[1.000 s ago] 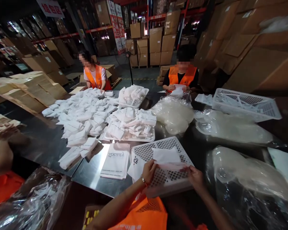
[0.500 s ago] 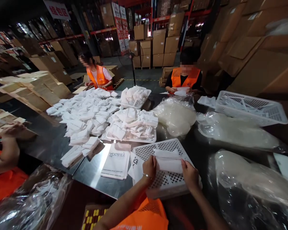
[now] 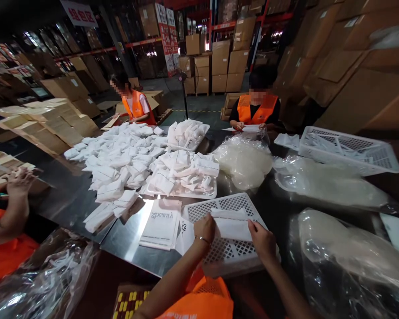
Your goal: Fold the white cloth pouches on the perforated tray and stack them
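Between my two hands a folded white pouch (image 3: 232, 225) is stretched out flat, with a dotted line along it. My left hand (image 3: 204, 230) is closed on its left end, a bracelet at the wrist. At its right end my right hand (image 3: 262, 239) pinches the edge with thumb and fingers. Beneath the pouch stands a white perforated plastic basket (image 3: 229, 253), tilted on the table. Left of the basket lie flat white pouches with printed lettering (image 3: 160, 226); another printed white sheet (image 3: 185, 235) pokes out beside my left wrist.
Folded white pouches (image 3: 119, 155) are heaped at the left, and more fill a tray (image 3: 186, 195). Clear plastic bags (image 3: 349, 181) and another white basket (image 3: 349, 148) are at the right. Two co-workers in orange vests (image 3: 257, 108) sit opposite; a co-worker's hand (image 3: 20, 179) shows at left.
My hands and the folded pouch have shifted slightly left. The left hand's fingers are now curled further over the pouch's end. The co-worker's hand at left has lifted a little.
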Action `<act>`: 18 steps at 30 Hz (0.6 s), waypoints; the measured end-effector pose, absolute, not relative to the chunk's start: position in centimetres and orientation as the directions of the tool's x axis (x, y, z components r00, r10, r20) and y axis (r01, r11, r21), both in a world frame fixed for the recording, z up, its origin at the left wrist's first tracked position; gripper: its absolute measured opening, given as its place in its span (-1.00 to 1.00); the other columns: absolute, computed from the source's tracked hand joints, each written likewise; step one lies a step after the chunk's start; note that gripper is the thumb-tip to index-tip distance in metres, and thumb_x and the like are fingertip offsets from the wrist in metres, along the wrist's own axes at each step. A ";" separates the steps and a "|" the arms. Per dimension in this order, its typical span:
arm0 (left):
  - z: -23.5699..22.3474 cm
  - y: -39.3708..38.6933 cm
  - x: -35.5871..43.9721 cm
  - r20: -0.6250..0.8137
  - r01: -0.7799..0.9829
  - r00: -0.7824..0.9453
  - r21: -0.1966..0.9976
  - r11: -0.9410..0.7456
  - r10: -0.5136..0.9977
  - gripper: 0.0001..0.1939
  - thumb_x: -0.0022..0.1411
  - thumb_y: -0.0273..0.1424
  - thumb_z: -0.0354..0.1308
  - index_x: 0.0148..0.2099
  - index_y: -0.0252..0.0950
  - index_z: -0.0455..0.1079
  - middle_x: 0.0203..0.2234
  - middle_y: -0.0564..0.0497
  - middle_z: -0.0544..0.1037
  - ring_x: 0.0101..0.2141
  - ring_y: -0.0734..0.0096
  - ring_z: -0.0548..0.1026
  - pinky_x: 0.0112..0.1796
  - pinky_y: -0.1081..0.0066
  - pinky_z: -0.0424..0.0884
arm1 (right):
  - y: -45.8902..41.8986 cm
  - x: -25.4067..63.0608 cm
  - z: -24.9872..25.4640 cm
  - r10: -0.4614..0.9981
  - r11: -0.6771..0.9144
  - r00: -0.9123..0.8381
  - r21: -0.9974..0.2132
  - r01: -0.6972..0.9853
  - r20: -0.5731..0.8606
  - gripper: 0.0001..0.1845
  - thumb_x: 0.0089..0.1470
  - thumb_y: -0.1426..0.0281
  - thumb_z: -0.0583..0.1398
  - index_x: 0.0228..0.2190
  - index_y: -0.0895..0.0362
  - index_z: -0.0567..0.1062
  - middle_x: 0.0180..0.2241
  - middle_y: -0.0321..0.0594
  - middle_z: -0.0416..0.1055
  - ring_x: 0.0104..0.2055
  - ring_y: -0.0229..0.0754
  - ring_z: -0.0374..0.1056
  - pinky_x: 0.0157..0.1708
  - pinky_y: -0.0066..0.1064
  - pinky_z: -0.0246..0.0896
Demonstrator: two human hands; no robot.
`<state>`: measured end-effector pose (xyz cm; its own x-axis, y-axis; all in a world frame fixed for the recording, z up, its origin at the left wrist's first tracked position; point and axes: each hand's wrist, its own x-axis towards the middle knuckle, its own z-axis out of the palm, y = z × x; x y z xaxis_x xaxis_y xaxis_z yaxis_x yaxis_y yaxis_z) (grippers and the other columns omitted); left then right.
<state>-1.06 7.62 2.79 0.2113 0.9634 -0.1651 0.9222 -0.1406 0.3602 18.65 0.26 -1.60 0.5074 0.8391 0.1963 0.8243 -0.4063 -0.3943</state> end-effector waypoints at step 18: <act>-2.6 8.0 0.9 0.102 0.443 0.550 0.806 -0.393 0.829 -0.38 0.23 -0.43 -0.12 0.29 -0.57 -0.08 0.29 -0.36 -0.10 0.29 0.08 -0.20 0.24 -0.02 -0.11 | 3.6 15.0 -1.0 0.859 -0.145 0.462 -0.763 0.630 0.219 -0.46 -0.01 0.32 0.07 0.00 0.31 0.39 0.14 0.12 0.20 0.25 0.13 0.00 0.24 0.01 -0.18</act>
<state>0.88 7.96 -2.58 0.5503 0.8287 0.1020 0.4426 -0.3931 0.8060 14.98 3.62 -1.00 0.4621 0.8594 0.2190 0.6302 -0.1445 -0.7629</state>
